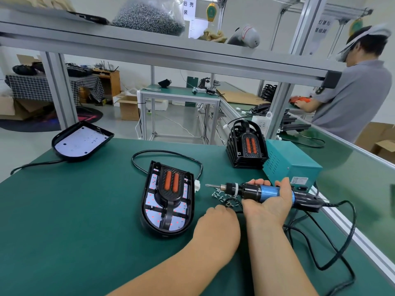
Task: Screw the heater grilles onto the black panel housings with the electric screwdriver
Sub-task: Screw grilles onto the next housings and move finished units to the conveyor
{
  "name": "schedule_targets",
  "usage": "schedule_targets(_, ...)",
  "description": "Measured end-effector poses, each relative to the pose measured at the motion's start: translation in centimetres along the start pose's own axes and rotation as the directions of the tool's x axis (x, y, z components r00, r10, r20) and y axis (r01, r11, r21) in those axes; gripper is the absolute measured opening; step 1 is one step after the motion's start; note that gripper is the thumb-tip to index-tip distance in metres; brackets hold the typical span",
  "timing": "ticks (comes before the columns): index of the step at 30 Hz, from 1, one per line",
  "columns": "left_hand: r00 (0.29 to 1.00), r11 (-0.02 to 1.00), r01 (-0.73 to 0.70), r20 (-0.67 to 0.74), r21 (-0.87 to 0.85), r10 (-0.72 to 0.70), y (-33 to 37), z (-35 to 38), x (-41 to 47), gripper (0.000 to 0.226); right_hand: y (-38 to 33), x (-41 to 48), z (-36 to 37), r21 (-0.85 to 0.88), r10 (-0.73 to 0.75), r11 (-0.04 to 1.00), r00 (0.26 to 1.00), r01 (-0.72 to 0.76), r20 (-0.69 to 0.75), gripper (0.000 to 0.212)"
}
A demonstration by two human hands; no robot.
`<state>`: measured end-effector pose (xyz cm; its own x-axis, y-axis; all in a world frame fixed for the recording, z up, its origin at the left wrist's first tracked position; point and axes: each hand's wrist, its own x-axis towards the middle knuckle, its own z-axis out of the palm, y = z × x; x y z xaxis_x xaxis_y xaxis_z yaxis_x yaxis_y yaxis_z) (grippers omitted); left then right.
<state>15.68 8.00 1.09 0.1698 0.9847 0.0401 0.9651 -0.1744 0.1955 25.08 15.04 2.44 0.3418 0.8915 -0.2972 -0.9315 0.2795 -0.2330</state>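
Right hand (269,205) grips the electric screwdriver (248,190) right of the panel housing (167,199). Left hand (217,221) is by the screws (220,195), can't tell its grip.

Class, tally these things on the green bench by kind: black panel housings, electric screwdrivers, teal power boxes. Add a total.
Black panel housings: 2, one at centre, one at far left
Electric screwdriver: 1
Teal power box: 1
Total: 4
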Motion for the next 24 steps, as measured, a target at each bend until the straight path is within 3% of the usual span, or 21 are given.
schedule_targets(10,0.999,1.000,0.002,0.041,0.011,-0.002,-0.3,-0.6,-0.6,0.035,0.0,0.2,-0.3,0.007,0.015,1.000,1.000,-0.015,0.015,0.023)
schedule_targets(14,1.000,0.992,-0.002,-0.005,-0.123,0.001,-0.7,-0.4,-1.1,0.020,0.0,0.1,-0.1,0.033,0.030,0.999,0.999,-0.030,0.019,0.023)
schedule_targets(17,0.990,0.952,-0.015,-0.135,-0.305,-0.028,-2.0,-1.2,-1.5,0.007,-0.1,0.0,-0.1,0.048,0.026,0.999,1.000,-0.026,0.003,0.023)
schedule_targets(22,0.945,0.743,-0.093,-0.293,-0.663,-0.143,-4.9,-3.6,-1.6,0.013,-0.2,-0.1,0.0,0.053,0.046,0.998,0.999,-0.044,-0.023,0.023)
schedule_targets(24,0.922,0.515,-0.051,-0.238,-0.856,-0.304,-6.1,-4.3,-1.4,0.017,-0.1,-0.1,0.0,0.061,0.047,0.997,0.999,-0.046,-0.026,0.023)
